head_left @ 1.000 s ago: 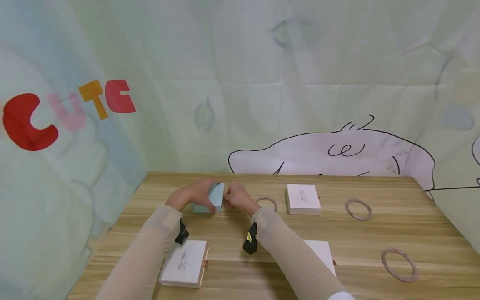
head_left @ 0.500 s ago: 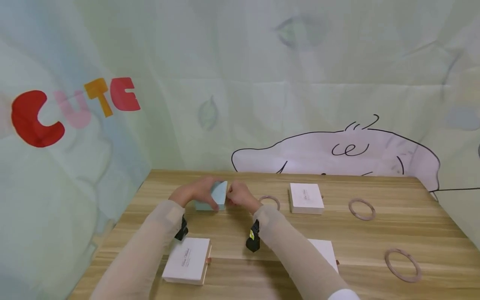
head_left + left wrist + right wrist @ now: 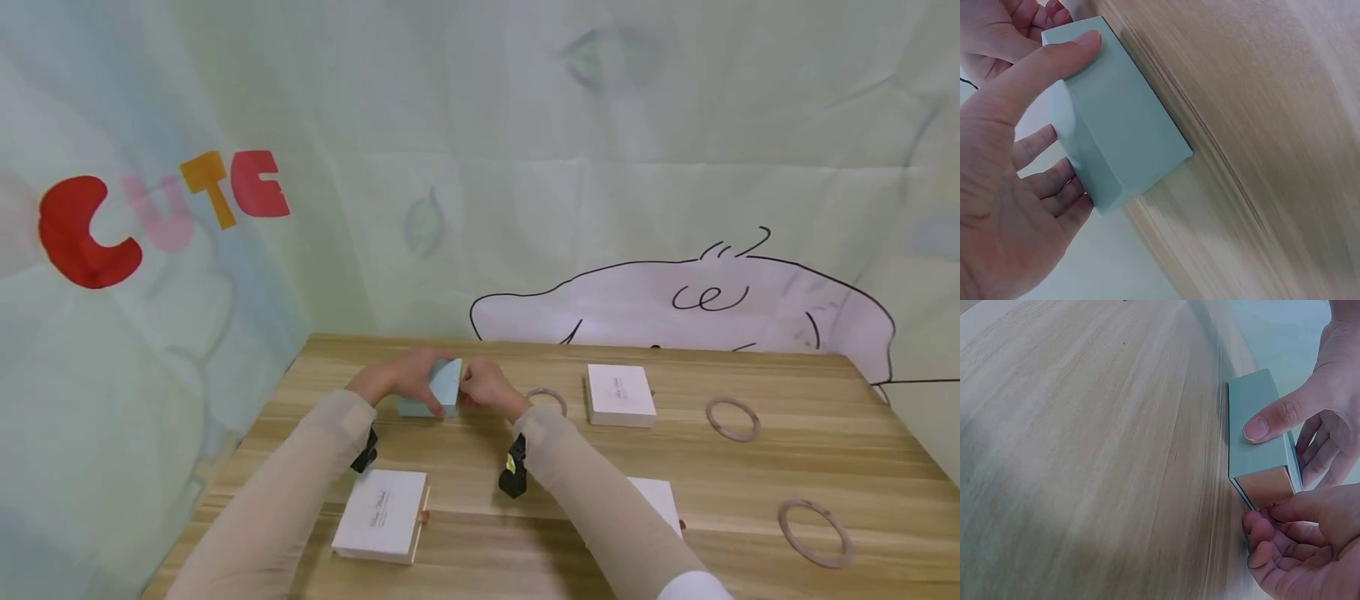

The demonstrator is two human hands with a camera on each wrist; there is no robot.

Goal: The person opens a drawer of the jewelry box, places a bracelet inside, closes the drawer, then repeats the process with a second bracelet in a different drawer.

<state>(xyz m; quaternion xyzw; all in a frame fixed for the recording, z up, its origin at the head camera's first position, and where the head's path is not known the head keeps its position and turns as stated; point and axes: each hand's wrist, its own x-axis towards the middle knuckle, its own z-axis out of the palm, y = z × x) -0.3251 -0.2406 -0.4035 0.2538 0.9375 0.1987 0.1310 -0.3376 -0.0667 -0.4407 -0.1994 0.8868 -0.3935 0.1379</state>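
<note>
At the far left of the table in the head view lies a light blue drawer box [image 3: 444,383]. My left hand [image 3: 408,375] grips it; in the left wrist view the thumb lies along one face of the box [image 3: 1125,119] and the other fingers are at the opposite side. My right hand [image 3: 491,387] is at the box's right end. The right wrist view shows its thumb and forefinger pinched together at the brown drawer end [image 3: 1266,487], where the small pull tab is mostly hidden by the fingertips. The drawer looks closed.
White boxes with ribbon tabs lie at the front left [image 3: 382,512], back right [image 3: 619,394] and partly under my right forearm [image 3: 660,500]. Thin bangles lie near my right wrist [image 3: 551,393], at right [image 3: 732,418] and front right [image 3: 815,533]. A printed cloth [image 3: 510,208] hangs behind.
The head view has shifted slightly, so everything sits a little further right in it. Both hands keep their places on the light blue box.
</note>
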